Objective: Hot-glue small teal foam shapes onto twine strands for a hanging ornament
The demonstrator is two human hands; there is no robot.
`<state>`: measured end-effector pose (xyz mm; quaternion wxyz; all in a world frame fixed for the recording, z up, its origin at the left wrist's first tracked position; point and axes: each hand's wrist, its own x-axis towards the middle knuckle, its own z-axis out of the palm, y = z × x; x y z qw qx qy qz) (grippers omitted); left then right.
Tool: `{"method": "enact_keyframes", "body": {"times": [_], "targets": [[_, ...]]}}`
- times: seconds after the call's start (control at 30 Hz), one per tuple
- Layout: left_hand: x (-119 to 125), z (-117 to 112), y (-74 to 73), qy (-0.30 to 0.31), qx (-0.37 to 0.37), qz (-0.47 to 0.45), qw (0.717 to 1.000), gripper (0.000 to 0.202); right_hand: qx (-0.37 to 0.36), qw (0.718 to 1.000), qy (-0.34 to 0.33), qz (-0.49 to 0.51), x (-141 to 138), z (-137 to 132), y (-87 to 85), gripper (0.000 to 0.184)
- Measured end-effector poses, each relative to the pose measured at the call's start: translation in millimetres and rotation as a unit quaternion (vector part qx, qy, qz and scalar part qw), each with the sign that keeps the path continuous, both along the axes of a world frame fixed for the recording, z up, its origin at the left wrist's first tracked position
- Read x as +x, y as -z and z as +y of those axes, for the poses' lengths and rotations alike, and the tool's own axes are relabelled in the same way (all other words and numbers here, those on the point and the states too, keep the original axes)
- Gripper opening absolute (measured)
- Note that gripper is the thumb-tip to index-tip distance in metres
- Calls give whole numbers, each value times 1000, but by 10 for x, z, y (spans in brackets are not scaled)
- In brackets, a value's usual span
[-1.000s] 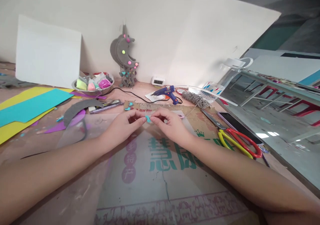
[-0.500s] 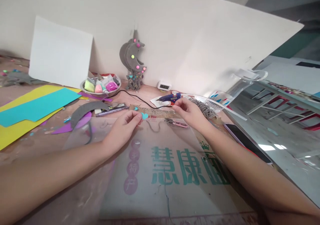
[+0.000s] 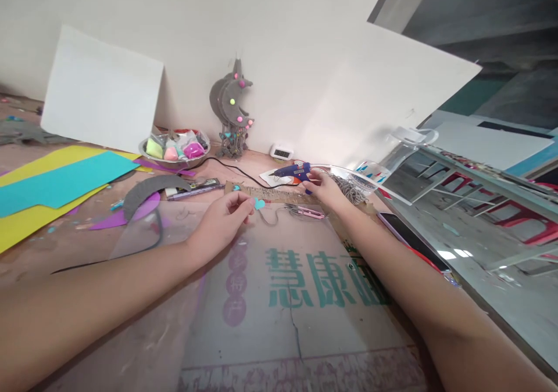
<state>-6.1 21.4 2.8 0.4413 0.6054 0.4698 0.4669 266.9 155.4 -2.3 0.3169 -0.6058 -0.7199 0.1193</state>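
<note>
Between the thumb and fingertips of my left hand (image 3: 233, 215) is a small turquoise heart (image 3: 259, 204), its free end pointing right. A grey cord (image 3: 270, 220) curves on the plastic sheet just beyond it. My right hand (image 3: 325, 190) is at the handle of a blue glue gun (image 3: 290, 172), fingers curled around it. The gun's nozzle points left over a white pad (image 3: 270, 178). Just below that hand lie pink-handled thread snips (image 3: 310, 212). Behind the right fingers rests a bundle of grey cord (image 3: 351, 190).
A printed plastic sheet (image 3: 244, 345) covers the near table. Left are yellow (image 3: 26, 234) and turquoise sheets (image 3: 56, 186), a grey crescent (image 3: 150, 190) and a metal bowl (image 3: 174, 162) of coloured clay. Behind stand a moon ornament (image 3: 231, 107) and small clock (image 3: 282, 151). A phone (image 3: 412, 238) lies right.
My right hand has moved onto the glue gun's handle. The left hand, with the turquoise heart, has shifted slightly to the right. The camera view has turned a little.
</note>
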Motion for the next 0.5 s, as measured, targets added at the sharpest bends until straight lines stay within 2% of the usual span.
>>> {"method": "enact_keyframes", "body": {"times": [0.13,0.27,0.5], "targets": [[-2,-11,-47,6,5,16,1000,26,-28,999,1,-23,-141,94,11,38],[-1,1,-45,-2,14,26,1000,23,-30,997,38,-54,-236,130,-41,34],[4,1,-42,7,12,22,1000,23,-27,996,49,-63,-188,-53,-148,35]]}}
